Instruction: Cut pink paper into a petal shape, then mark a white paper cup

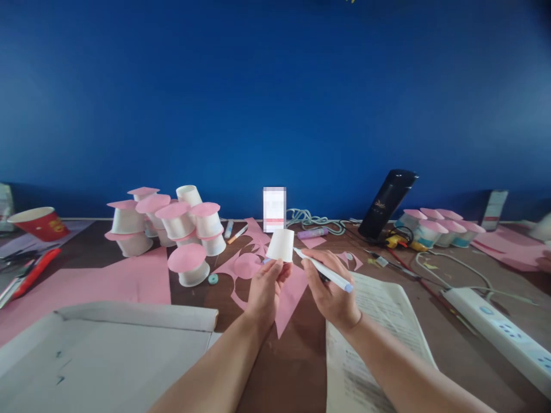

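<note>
So your left hand (263,291) pinches the paper cup (280,244), probably steadying it; right hand (334,301) grips a marker (329,272) at cup's 3 o'clock.

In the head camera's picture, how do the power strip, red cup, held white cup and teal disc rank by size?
Largest to smallest:
Power strip, partly out of frame
Red cup
White cup in the left hand
Teal disc

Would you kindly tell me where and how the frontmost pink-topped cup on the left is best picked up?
That frontmost cup is probably best gripped by its white side wall, coming from the near side: its pink top overhangs the wall at the left, and the stacked cups stand close behind.
</note>
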### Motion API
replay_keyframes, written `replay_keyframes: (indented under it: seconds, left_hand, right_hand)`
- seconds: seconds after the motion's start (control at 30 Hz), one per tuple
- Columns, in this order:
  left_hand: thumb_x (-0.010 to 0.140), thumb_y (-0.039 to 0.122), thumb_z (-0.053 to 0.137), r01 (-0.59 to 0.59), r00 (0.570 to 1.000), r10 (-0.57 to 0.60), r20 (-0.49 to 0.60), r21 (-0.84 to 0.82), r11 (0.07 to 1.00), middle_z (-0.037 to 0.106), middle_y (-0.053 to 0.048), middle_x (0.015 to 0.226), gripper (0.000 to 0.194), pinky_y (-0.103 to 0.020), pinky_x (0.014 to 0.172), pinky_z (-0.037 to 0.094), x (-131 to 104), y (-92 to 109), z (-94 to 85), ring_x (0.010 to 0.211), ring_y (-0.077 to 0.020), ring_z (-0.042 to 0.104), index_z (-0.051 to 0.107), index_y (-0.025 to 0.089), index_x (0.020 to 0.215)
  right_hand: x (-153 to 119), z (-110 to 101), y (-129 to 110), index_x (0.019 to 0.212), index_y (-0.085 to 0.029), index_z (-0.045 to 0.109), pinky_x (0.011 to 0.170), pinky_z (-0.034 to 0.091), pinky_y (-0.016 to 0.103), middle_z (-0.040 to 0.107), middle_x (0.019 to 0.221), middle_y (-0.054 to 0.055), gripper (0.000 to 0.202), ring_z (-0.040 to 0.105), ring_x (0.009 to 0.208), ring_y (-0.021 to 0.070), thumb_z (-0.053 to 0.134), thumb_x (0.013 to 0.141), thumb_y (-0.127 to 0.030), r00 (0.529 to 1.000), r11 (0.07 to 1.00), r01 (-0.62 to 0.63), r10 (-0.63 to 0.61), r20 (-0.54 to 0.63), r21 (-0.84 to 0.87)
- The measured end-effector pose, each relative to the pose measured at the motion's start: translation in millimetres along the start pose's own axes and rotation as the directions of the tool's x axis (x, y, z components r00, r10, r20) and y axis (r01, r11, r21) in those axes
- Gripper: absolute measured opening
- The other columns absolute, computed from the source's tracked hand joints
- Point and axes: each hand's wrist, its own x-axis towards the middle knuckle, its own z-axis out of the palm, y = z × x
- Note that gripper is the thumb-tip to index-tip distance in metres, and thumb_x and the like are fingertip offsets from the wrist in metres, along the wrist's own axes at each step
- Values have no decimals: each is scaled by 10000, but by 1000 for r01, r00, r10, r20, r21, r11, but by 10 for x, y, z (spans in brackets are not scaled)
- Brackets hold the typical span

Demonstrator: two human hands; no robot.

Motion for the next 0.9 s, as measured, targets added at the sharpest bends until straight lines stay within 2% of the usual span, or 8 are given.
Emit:
replay_keyframes:
  seconds: [0.17, 0.27, 0.37, 0.5, 0.63, 0.9]
  left_hand:
    - [682, 250, 785, -31, 999, 30, -19, -45, 999, 692, -60, 840, 203, -293, 889, 485, 107, 35, -46, 849, -148, 659, 708, 125, 823]
    - [690, 226, 780, -11, 998, 5, -58, -102, 995, 699, -60, 845, 178, -278, 881, 496, 134, 42, -55, 854, -148, 668, 705, 131, 821]
    - [693, 192, 775, 15, 996, -29, -89, -154, 988, 708, -62, 861, 141, -268, 886, 503, 127, 44, -48, 874, -149, 673, 704, 133, 801]
    - [694, 161, 768, 41, 993, -60, -103, -171, 984, 714, -67, 850, 115, -276, 875, 521, 117, 41, -34, 872, -159, 680, 704, 124, 782]
    - [685, 138, 769, 83, 990, -99, -105, -147, 986, 712, -70, 823, 106, -258, 841, 533, 129, 29, -39, 844, -155, 682, 699, 108, 760]
    - [684, 169, 772, 77, 995, -82, -53, -95, 993, 705, -57, 827, 137, -216, 766, 530, 101, 28, -30, 788, -127, 664, 703, 118, 791]
  right_hand:
    - [51, 105, 63, 1114, -220, 604, 842, 520, 336, 670, 1015, 56, 246, 637, 946, 191, 559, 877, -172, 1000, 999, 14, -14, 9, 34]
    - [-46, 196, 131, 1187, -218, 560, 883, 503, 371, 637, 1097, 81, 314, 605, 1016, 208, 517, 889, -127, 1000, 998, 18, -18, -7, 65]
    - [-146, 234, 196, 1227, -217, 529, 861, 505, 375, 624, 1094, 88, 352, 596, 1005, 210, 494, 894, -107, 999, 997, 18, -21, 45, 72]
    - [-164, 219, 266, 1189, -218, 535, 835, 507, 361, 628, 1046, 82, 316, 605, 959, 203, 505, 893, -113, 999, 998, 7, -9, 41, 65]
    - [-143, 223, 298, 1135, -228, 556, 791, 514, 331, 647, 990, 64, 257, 628, 901, 192, 529, 889, -162, 995, 999, -29, 25, 92, 43]
    - [-144, 228, 204, 1076, -232, 575, 785, 499, 327, 667, 945, 49, 210, 638, 852, 183, 529, 879, -175, 989, 998, 2, -11, 150, 63]
